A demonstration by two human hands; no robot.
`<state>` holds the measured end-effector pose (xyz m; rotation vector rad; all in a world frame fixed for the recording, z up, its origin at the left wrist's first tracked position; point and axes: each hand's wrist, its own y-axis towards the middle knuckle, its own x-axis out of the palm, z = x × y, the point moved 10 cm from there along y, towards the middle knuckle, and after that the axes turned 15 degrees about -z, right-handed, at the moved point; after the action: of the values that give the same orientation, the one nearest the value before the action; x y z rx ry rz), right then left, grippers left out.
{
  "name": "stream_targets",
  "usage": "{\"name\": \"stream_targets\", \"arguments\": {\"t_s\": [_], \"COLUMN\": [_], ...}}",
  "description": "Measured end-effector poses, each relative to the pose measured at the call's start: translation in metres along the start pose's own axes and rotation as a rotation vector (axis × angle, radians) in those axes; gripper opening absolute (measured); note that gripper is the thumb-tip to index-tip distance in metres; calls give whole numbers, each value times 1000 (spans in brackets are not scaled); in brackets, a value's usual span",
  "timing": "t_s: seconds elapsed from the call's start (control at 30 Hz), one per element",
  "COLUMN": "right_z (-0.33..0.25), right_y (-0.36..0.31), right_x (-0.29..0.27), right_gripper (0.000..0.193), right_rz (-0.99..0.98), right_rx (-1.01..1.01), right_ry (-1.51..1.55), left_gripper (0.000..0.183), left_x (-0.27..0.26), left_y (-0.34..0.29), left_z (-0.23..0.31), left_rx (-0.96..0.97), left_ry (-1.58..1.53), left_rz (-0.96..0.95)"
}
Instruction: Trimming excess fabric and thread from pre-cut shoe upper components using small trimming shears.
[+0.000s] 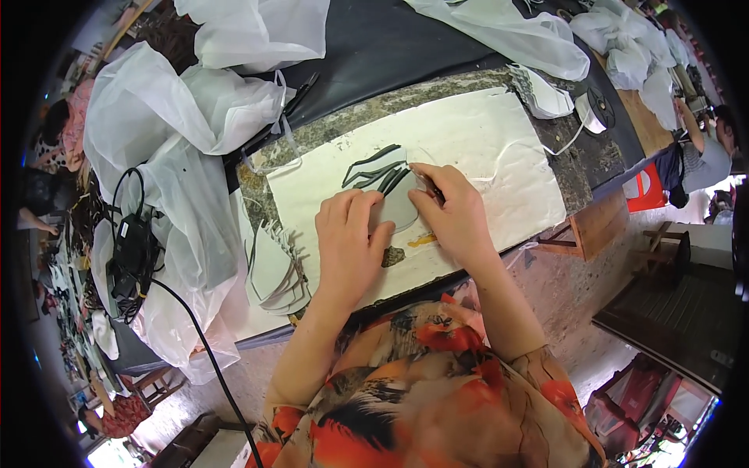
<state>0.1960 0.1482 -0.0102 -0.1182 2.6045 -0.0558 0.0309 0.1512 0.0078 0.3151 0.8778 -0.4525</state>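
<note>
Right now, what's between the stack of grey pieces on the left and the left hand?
In the head view, only bare white paper sheet lies between the stack of grey pieces and the left hand.

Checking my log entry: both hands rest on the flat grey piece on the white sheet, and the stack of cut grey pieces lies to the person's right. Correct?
Not quite. The head view shows the stack of cut grey pieces on the person's left. Both the left hand and right hand do rest on the flat grey piece on the white sheet.
</note>
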Motion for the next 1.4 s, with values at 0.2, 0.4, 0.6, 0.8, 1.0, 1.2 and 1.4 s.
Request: {"name": "stream_targets", "arguments": {"t_s": [0.2,0.4,0.6,0.8,1.0,1.2,1.4], "right_z": [-14,15,32,5,-49,-41,-5], "right_y": [-13,-34,-51,-52,-62,-65,-71], "right_x": [-5,2,2,-15,21,30,23], "right_gripper": [26,13,18,19,24,25,13], "right_rz": [144,50,-241,-38,-433,-458,-249], "right_rx": [-126,76,343,-3,-291,-203,100], "right_ry": [-130,898,539,111,-9,143,481], "left_gripper": [42,50,66,56,27,18,14], "left_x": [5,-4,-13,-26,0,41,28], "left_y": [11,13,-14,-29,-18,-35,-47], "left_z": [-15,-8,5,6,2,-9,-10], "left_rx": [-28,-50,57,24,-123,-298,-138], "left_ry": [-114,-14,-11,59,-815,-1277,-983], "left_rz": [-89,-278,-328,-274,-337,-389,-227]}}
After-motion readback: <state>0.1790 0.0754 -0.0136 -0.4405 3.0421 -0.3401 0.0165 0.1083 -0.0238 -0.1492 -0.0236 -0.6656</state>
